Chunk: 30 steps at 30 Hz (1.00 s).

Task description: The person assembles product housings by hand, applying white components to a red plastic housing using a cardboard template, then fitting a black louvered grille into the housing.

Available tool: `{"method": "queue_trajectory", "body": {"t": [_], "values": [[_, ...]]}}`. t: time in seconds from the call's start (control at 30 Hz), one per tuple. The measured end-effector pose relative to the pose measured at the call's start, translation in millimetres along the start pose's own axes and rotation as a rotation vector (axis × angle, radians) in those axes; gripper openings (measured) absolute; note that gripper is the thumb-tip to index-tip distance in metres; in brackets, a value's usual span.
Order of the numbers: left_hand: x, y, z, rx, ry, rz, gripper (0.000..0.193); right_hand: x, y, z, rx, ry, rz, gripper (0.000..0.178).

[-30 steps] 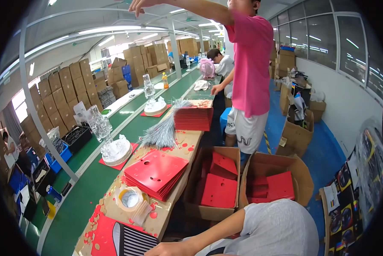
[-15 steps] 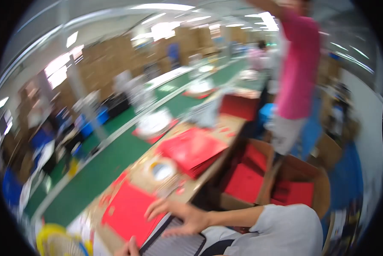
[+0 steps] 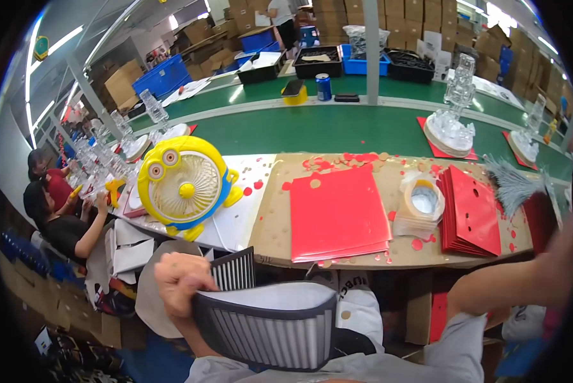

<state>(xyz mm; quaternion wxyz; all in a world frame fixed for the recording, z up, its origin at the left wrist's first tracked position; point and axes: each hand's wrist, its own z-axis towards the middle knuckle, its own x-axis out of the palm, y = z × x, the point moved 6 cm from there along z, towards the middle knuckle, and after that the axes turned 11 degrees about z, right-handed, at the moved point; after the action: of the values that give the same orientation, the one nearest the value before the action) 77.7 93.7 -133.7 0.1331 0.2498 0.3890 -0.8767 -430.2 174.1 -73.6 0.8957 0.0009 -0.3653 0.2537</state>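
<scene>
My left hand (image 3: 183, 281) is closed on the left edge of a bendy grey striped panel (image 3: 261, 332) with a black border and a white inner face. The panel curves above my lap. A black striped section (image 3: 233, 272) shows behind it, beside my fingers; I cannot tell if it is the same piece. My right arm reaches out to the right, and my right hand (image 3: 558, 268) is blurred at the picture's dark rim, its fingers not readable. In front lies a stack of red sheets (image 3: 337, 214). A tape roll (image 3: 424, 201) stands beside it, left of a thicker stack of red sheets with holes (image 3: 481, 210).
A yellow and blue character-shaped fan (image 3: 187, 191) stands at left on the cardboard-covered bench (image 3: 274, 223), among scattered red discs. Clear plastic towers (image 3: 459, 89) on round bases stand along the green conveyor (image 3: 267, 131). Two people (image 3: 63, 223) sit at far left.
The view has swung to the left. My right hand has left the striped panel and moved off to the right. The panel is now raised and curved in my left hand.
</scene>
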Motion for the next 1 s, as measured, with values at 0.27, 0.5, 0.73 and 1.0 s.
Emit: {"method": "queue_trajectory", "body": {"t": [0.27,0.5,0.73,1.0], "values": [[-45.4,40.3,-29.4,0.078,-0.115,-0.428,0.051,-26.3,-31.7,15.3,0.109,0.054,0.035,0.048],[-21.0,38.2,-26.6,-0.138,-0.437,-0.391,0.040,-6.0,-120.1,68.4,-0.008,0.324,0.206,0.043],[-24.8,18.0,82.2,0.275,-0.804,-0.346,0.034,62.4,-108.5,130.5,-0.210,0.637,0.246,0.039],[33.3,-0.8,-2.4,-0.097,-1.109,-0.134,0.027,30.8,-156.9,63.2,0.204,0.523,-0.013,0.033]]}}
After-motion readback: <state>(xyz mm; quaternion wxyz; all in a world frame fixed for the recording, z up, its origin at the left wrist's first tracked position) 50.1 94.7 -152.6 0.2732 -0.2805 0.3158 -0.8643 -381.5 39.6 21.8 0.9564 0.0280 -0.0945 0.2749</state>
